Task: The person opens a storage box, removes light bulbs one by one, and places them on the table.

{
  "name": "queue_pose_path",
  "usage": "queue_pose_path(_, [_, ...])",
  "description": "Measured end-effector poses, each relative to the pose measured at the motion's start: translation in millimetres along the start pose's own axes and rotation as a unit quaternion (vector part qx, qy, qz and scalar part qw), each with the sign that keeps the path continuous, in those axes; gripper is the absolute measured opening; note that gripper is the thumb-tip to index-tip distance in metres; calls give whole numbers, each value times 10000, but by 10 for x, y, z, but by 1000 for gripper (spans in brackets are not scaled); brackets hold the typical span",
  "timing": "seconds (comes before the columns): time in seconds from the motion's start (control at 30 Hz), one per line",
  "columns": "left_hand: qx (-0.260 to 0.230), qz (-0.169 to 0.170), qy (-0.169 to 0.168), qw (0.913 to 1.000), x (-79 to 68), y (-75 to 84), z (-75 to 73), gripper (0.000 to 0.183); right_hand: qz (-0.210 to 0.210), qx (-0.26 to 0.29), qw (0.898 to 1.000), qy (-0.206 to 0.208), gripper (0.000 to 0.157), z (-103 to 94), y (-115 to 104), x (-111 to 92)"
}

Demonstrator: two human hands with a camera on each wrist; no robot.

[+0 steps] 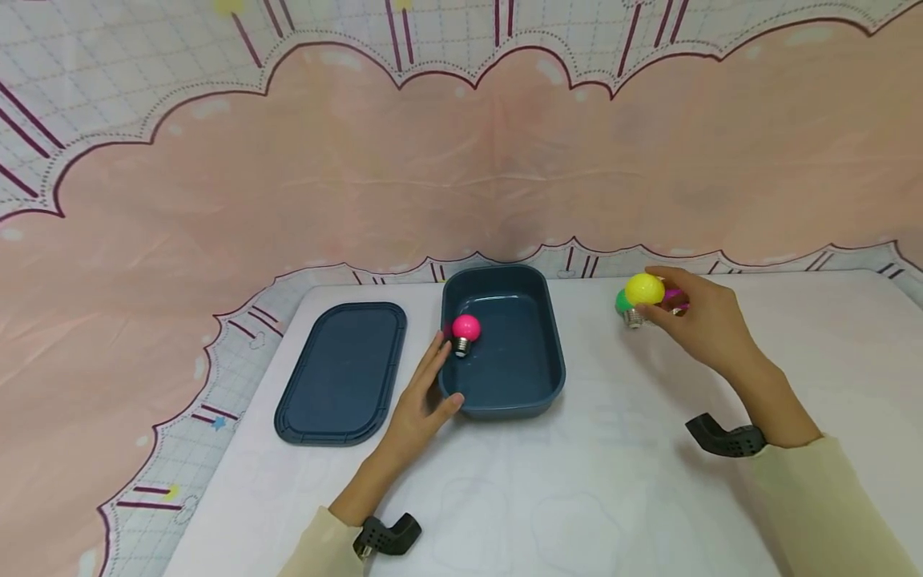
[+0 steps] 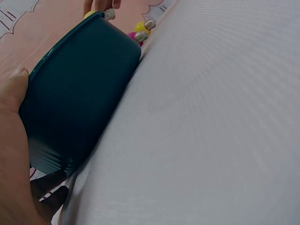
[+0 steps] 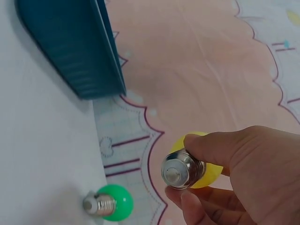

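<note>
My right hand (image 1: 695, 316) pinches a yellow light bulb (image 1: 644, 289) by thumb and fingers, its metal screw base pointing down in the head view. Just behind it on the table are a green bulb (image 1: 622, 302) and a magenta bulb (image 1: 675, 296), the latter partly covered by the fingers. A second yellow bulb (image 2: 142, 27) shows beside the magenta one in the left wrist view. Against the left wall and front corner of a dark blue tub (image 1: 505, 402) rests my left hand (image 1: 418, 405), fingers extended, thumb apart. Inside the tub, by its left wall, lies a pink bulb (image 1: 466, 327).
Left of the tub a matching dark blue lid (image 1: 340, 375) lies flat on the white table (image 1: 606, 481). The table's far edge runs close behind the tub and bulbs, with a patterned peach cloth (image 1: 497, 176) beyond. Each wrist wears a black band (image 1: 724, 437).
</note>
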State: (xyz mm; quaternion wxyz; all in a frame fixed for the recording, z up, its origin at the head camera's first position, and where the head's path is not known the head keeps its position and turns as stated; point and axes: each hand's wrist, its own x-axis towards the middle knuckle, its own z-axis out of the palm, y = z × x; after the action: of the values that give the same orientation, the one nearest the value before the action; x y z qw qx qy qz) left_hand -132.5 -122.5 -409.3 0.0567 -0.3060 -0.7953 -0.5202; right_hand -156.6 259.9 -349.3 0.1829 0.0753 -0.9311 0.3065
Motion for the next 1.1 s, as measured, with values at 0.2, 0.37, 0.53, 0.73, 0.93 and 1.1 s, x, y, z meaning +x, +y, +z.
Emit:
queue_pose_path(0.2, [-14, 29, 8, 10000, 4, -19, -13, 68, 269, 41, 9996, -50, 49, -38, 79, -77])
queue_pose_path(0.37, [-50, 16, 10, 10000, -5, -39, -15, 69, 356, 83, 9992, -162, 51, -44, 146, -132])
queue_pose_path(0.53, [-34, 3, 28, 10000, -10, -29, -11, 69, 456, -3, 9989, -68, 52, -91, 251, -167])
queue_pose_path(0.73, [-76, 26, 4, 10000, -8, -21, -7, 70, 806, -164, 9966, -45, 54, -197, 390, -187])
queue_pose_path(0.93, [-96, 33, -7, 9999, -5, -26, -2, 69, 1229, -310, 9919, -65, 58, -303, 514, -200])
queue_pose_path(1.1, [-57, 32, -8, 10000, -6, -15, -3, 69, 1484, -347, 9882, -122, 61, -357, 652, -193])
